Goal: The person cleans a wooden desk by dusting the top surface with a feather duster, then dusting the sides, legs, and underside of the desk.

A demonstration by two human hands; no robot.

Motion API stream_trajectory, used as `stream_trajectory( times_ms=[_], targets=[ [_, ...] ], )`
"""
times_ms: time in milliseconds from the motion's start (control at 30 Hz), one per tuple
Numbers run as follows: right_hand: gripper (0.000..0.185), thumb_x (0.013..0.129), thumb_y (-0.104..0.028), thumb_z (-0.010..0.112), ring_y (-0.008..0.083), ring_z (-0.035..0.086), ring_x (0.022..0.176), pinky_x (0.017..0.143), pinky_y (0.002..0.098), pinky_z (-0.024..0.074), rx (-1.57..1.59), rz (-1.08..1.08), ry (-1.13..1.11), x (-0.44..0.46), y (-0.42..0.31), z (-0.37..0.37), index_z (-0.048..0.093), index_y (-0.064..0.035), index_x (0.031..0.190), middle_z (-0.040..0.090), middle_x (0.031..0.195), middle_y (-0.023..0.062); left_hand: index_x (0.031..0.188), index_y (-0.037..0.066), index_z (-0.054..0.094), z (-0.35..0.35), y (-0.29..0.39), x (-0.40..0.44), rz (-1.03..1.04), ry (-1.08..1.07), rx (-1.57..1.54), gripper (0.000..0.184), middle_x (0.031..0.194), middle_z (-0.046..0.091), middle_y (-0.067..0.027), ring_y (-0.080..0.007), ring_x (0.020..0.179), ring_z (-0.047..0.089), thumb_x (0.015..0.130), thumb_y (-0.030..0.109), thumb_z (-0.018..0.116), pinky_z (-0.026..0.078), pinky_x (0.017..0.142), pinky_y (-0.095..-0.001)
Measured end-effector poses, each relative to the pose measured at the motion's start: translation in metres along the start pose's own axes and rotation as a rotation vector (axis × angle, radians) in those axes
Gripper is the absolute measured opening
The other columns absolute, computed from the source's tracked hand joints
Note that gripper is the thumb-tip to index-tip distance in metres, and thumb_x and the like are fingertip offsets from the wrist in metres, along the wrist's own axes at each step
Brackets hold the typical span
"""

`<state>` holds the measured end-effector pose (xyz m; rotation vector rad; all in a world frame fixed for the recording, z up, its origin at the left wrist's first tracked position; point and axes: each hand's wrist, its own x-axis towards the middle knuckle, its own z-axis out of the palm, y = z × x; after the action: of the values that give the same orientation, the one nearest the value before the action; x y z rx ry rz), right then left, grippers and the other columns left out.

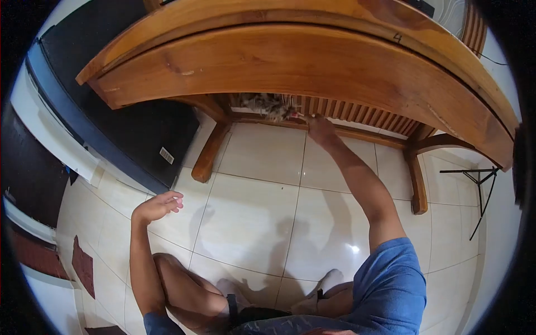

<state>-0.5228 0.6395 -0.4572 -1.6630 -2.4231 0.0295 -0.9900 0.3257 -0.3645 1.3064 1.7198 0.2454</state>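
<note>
My right hand (321, 129) reaches under the wooden table (279, 64), its fingers closed around the thin handle of a feather duster (271, 106). The duster's grey-brown feathers point left and touch or lie close to the lower wooden rail beneath the tabletop; a small red part shows near the handle. The table's front panel hides some of the feathers' upper side. Out to the left, my left hand (159, 206) hovers over the tiled floor with loosely bent fingers and nothing in it.
A large black cabinet-like object (134, 123) with a barcode label stands left of the table. Table legs (209, 153) come down on both sides. A thin black stand (479, 181) is at the right wall. A dark red mat (84, 265) lies at the left.
</note>
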Motion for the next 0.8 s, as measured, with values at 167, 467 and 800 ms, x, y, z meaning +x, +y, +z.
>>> stream_trajectory(
  times_ms=[167, 467, 800],
  targets=[
    [0.041, 0.088, -0.006, 0.057, 0.0364, 0.065, 0.110, 0.090, 0.0490, 0.0559, -0.135, -0.016, -0.068, 0.019, -0.019, -0.036, 0.064, -0.0125, 0.128, 0.068, 0.114, 0.0222, 0.137, -0.001, 0.051, 0.001, -0.001, 0.000, 0.030, 0.009, -0.006, 0.047, 0.116, 0.067, -0.0111, -0.0196, 0.103, 0.063, 0.102, 0.030, 0.055, 0.048, 0.094, -0.0321],
    [0.035, 0.093, -0.015, 0.058, 0.0361, 0.067, 0.108, 0.086, 0.0464, 0.0581, -0.156, -0.054, -0.104, 0.046, -0.069, -0.019, 0.064, -0.0120, 0.127, 0.066, 0.115, 0.0215, 0.138, -0.001, 0.051, 0.000, -0.005, -0.015, 0.034, 0.025, 0.007, 0.049, 0.116, 0.068, -0.0119, -0.0195, 0.104, 0.063, 0.103, 0.032, 0.054, 0.048, 0.095, -0.0322],
    [0.029, 0.095, -0.015, 0.060, 0.0360, 0.068, 0.107, 0.086, 0.0450, 0.0593, -0.232, -0.092, -0.042, 0.050, -0.111, -0.042, 0.067, -0.0074, 0.121, 0.065, 0.115, 0.0202, 0.138, 0.004, 0.053, -0.004, -0.013, -0.036, -0.014, 0.078, -0.021, 0.056, 0.116, 0.068, -0.0103, -0.0207, 0.104, 0.064, 0.096, 0.040, 0.058, 0.046, 0.097, -0.0321]
  ],
)
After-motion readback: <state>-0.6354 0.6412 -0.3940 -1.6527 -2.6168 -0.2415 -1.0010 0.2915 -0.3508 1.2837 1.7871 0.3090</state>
